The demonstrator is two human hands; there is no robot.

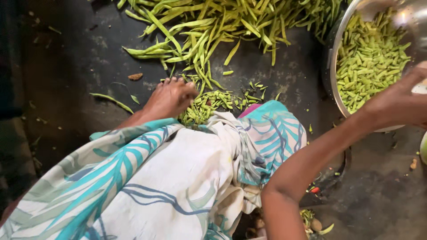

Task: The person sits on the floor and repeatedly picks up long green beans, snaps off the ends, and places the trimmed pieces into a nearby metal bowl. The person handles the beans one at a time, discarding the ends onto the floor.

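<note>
Steel bowl is sitting on the floor's right side, brimming with cut bean pieces; whole beans are lying heaped, uncut. Right hand is resting at its rim, grip hidden, cannot tell

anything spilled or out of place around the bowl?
Nothing looks spilled by accident. Cut bean pieces lie in a small pile on the dark floor by the foot, outside the steel bowl. The right hand holds the bowl's rim; it sits tilted.
</note>
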